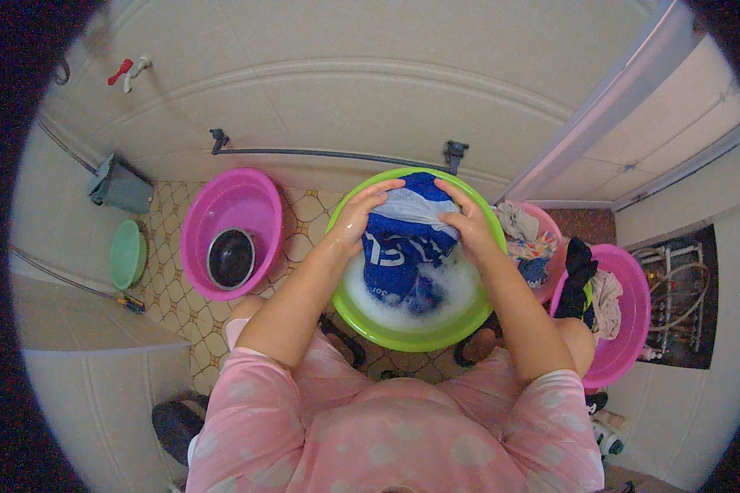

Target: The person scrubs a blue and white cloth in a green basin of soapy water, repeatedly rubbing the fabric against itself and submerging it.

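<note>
A wet blue garment with white panels and white lettering [395, 255] hangs between my hands, its lower part lying in white suds [370, 302] inside a lime green basin [403, 338]. My left hand [363, 215] grips the cloth's upper left side, fingers pointing across toward the top. On the upper right side my right hand [470, 220] has the cloth between thumb and fingers. Both hands are over the far half of the basin. The parts of the fingers behind the fabric are hidden.
Left stands a pink basin [191, 246] with a dark round-bottomed bowl [231, 258] in it. Further left are a small green basin [128, 255] and a grey bin [123, 187]. On the right, clothes fill a pale pink basin [553, 226] and a bright pink basin [633, 329]. A pipe [329, 154] runs along the wall.
</note>
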`<action>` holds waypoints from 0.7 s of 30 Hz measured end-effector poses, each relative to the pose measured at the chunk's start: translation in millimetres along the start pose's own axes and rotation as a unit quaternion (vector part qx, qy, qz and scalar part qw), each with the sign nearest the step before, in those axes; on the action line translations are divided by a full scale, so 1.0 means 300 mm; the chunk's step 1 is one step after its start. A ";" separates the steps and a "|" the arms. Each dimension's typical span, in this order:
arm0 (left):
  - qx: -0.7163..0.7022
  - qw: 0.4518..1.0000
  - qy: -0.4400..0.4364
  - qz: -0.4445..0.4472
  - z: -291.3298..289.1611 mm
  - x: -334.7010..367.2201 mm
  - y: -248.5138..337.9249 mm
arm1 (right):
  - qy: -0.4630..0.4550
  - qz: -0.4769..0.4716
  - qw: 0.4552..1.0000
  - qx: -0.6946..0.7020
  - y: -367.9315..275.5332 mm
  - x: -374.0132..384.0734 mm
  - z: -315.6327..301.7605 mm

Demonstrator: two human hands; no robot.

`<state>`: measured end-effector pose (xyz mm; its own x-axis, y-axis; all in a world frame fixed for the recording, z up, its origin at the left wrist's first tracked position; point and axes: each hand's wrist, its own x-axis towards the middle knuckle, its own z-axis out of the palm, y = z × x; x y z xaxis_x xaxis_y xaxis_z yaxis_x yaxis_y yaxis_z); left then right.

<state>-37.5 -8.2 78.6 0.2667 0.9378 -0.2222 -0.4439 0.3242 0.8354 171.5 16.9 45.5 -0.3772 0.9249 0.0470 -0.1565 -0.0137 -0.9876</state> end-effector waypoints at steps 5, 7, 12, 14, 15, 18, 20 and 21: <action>-0.017 1.000 0.002 0.012 -0.012 -0.001 -0.006 | -0.010 0.056 0.992 -0.111 0.017 -0.011 0.012; -0.025 1.000 0.016 0.011 -0.024 0.010 -0.018 | 0.030 0.084 0.979 -0.186 0.061 -0.009 0.008; 0.102 0.993 0.049 0.020 -0.012 0.037 -0.046 | 0.134 0.018 0.975 -0.178 0.134 0.035 -0.029; 0.110 0.992 0.054 0.019 -0.016 0.034 -0.047 | 0.149 0.030 0.973 -0.172 0.109 0.038 -0.007; 0.084 0.996 0.040 0.007 -0.007 0.028 -0.036 | 0.119 0.001 0.966 -0.231 0.070 0.033 0.012; 0.057 0.998 0.008 0.001 -0.005 0.028 -0.032 | 0.090 -0.060 0.960 -0.259 0.081 0.043 0.004; 0.056 0.998 -0.011 0.008 -0.005 0.036 -0.034 | 0.092 -0.095 0.964 -0.230 0.097 0.043 -0.022; 0.052 0.999 0.001 0.007 -0.022 0.029 -0.033 | 0.111 -0.082 0.974 -0.181 0.065 0.041 0.000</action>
<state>-36.5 -2.4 65.0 0.2592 0.9426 -0.2104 -0.3560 0.2958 0.8865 163.9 28.0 26.8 -0.1613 0.9634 0.2141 0.1499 0.2384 -0.9595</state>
